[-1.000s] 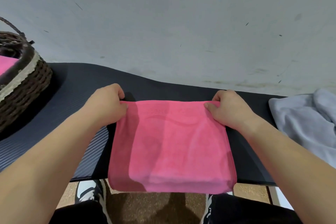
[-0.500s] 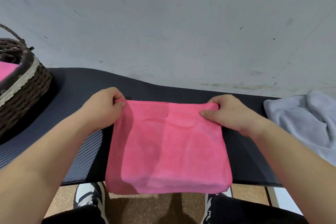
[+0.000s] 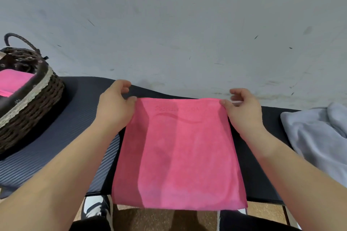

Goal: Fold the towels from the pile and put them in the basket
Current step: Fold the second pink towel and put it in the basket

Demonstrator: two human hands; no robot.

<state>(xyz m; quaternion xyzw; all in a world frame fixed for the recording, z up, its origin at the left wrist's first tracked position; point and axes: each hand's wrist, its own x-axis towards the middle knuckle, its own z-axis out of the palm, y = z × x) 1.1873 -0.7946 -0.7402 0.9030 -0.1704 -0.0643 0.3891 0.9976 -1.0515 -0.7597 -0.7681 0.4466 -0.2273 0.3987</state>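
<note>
1. Nearest the camera, below the mat's near edge, a black-and-white shoe (image 3: 95,210) stands on the brown floor (image 3: 142,218). Dark trouser legs fill the bottom edge of the view.
2. A pink towel (image 3: 178,155) lies flat in the middle of the dark mat (image 3: 47,155). Its near edge hangs over the mat's near edge, and its right edge shows more than one layer. Faint raised lettering runs along its far edge, too blurred to read.
3. At the towel's far left corner, the left hand (image 3: 114,108) pinches the cloth. The thumb lies on top and the fingers are curled beyond the edge.
4. At the far right corner, the right hand (image 3: 244,112) grips the same way, with the thumb pressed on the cloth and the fingers curled behind it.
5. To the right, a rumpled grey pile (image 3: 319,137) of towels rests on the mat, apart from the pink towel and running out of view.
6. On the left, farther off, a dark wicker basket (image 3: 37,107) with a pale lace band and an arched handle sits on the mat. A folded towel (image 3: 13,82), also pink, lies inside it.
7. Beyond the mat rises a pale grey wall (image 3: 169,24) flecked with small dark marks.
</note>
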